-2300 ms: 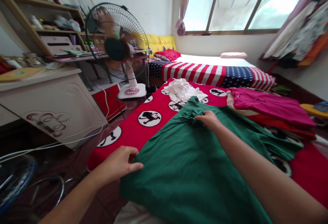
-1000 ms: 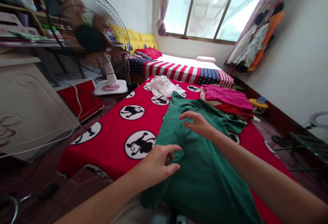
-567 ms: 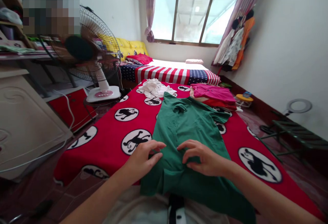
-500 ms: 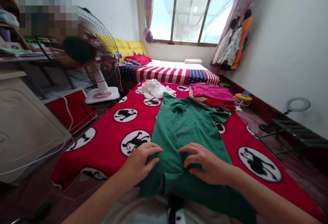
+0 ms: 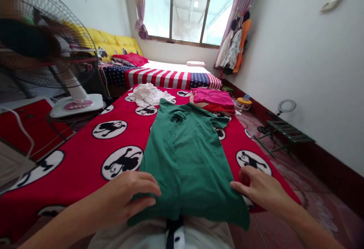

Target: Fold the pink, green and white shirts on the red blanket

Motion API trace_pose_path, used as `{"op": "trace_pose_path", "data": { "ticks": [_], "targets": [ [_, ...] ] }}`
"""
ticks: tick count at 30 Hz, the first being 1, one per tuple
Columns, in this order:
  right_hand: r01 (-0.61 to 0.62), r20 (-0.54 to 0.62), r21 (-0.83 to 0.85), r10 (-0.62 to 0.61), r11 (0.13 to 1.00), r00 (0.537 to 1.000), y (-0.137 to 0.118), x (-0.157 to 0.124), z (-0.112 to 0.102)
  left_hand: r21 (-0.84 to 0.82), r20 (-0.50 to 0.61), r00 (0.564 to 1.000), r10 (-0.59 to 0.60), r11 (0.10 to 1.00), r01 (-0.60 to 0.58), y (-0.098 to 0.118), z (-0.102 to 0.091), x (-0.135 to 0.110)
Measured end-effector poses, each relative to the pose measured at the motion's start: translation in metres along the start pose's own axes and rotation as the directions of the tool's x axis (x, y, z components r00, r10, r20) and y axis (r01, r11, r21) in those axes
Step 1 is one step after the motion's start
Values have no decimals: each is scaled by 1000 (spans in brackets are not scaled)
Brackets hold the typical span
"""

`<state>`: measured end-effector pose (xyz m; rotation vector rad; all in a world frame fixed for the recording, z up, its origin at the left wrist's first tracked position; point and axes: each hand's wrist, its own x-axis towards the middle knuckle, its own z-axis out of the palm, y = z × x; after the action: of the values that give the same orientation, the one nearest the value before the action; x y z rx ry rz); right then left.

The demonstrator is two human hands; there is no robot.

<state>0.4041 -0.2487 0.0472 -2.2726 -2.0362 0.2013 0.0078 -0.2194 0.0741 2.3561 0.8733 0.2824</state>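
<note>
Head view: a green shirt (image 5: 193, 158) lies spread out between two bare hands, on a red cloth (image 5: 85, 150) patterned with black monkey figures in white circles
Left hand (image 5: 125, 192): at the shirt's near left edge, fingertips over the green fabric; fingers bent, thumb set apart from them, the hand partly open with nothing seen in its grasp
Right hand (image 5: 260, 186): at the shirt's near right edge, mostly outside it, thumb tip at the fabric's border; fingers curled, and whether they pinch the edge cannot be told
Shirt's far end: collar (image 5: 179, 116) and right sleeve (image 5: 218, 121), both well apart from the hands
Shirt's near end: hem closer to the person than the fingertips, over pale clothing (image 5: 113, 237) on the lap
White garment (image 5: 149, 95): crumpled, just beyond the shirt's far left corner
Pink garment (image 5: 212, 95): folded on top of a pile, beyond the right sleeve
Fan (image 5: 51, 48): left of the red cloth, its base on a stool
</note>
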Motion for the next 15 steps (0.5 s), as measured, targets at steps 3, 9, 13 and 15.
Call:
{"op": "trace_pose_path", "data": {
  "ticks": [3,9,13,15],
  "targets": [
    [46,38,104,-50,994,998,-6,-6,6,-27,-52,995,88,996,-89,10,-2,37],
    [183,-32,516,-195,837,980,-48,-6,1,-147,-36,974,223,963,-226,15,7,118],
    [278,-36,734,-373,620,927,-76,8,-10,-147,-17,939,344,928,-343,8,13,158],
    [199,31,791,-363,578,931,-71,35,-11,-93,-12,929,371,924,-370,3,17,168]
  ]
}}
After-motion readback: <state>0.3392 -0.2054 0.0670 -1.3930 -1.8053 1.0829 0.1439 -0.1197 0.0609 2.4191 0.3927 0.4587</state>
